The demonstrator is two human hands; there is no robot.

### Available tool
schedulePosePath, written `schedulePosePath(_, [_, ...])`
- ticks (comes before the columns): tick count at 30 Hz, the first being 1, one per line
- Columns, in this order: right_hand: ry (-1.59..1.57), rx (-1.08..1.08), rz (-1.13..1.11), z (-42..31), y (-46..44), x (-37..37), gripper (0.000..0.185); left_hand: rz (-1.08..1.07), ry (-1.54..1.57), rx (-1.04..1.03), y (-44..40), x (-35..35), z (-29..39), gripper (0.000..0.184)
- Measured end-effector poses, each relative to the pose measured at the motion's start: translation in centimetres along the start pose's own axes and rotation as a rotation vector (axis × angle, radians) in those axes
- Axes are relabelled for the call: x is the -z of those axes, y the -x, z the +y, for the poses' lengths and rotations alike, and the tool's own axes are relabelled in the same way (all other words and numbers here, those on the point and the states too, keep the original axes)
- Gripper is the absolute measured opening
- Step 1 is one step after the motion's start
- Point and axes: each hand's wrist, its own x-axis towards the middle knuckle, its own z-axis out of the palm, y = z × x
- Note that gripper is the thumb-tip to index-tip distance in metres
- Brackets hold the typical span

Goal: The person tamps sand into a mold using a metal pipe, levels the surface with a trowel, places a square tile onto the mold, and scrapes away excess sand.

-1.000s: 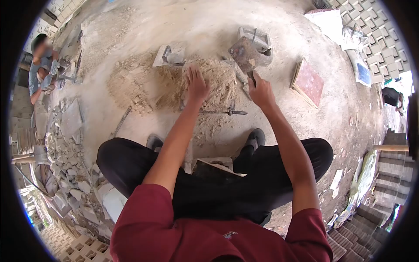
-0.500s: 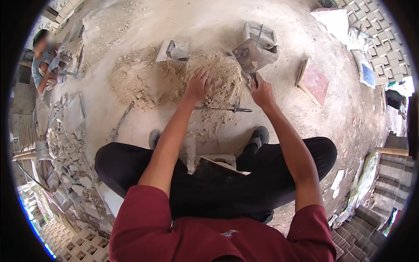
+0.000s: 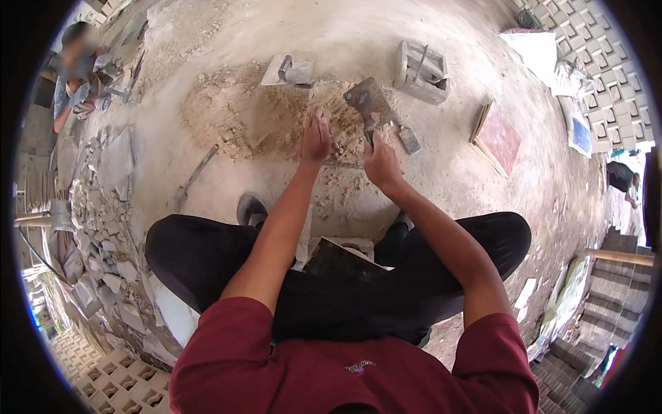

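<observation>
My right hand point(image 3: 383, 162) is wrapped round the handle of a wide, flat-bladed trowel point(image 3: 367, 98), whose blade lies over the right part of the sandy pile. My left hand point(image 3: 316, 138) rests at the tan sand pile point(image 3: 272, 124), fingers stretched out and side by side, holding nothing. A metal bar point(image 3: 341, 164) lies just in front of the hands, partly hidden by them. Right of the trowel is a small flat tool point(image 3: 409, 140). A plate with a handle point(image 3: 288, 71) sits at the pile's far edge.
A grey block mould point(image 3: 420, 72) with a rod stands at the back right, and a reddish board point(image 3: 498, 140) lies nearer. A long tool point(image 3: 194, 176) lies left. Rubble point(image 3: 103, 228) and a crouching person point(image 3: 76, 76) are farther left. Another person point(image 3: 623, 178) is far right.
The trowel has swung left from beside the block mould to over the pile, and my right hand moved left with it. My left hand now stands more on edge.
</observation>
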Motion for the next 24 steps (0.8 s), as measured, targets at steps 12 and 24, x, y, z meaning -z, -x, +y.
schedulePosePath(12, [0.071,0.122,-0.141,-1.0,2.0,-0.7,0.05,0.222,0.06,0.031,0.0,-1.0,-0.5,0.049])
schedulePosePath(24, [0.094,-0.046,0.187,4.0,-2.6,8.3,0.043,-0.379,-0.702,-0.339,1.3,-5.0,2.9,0.076])
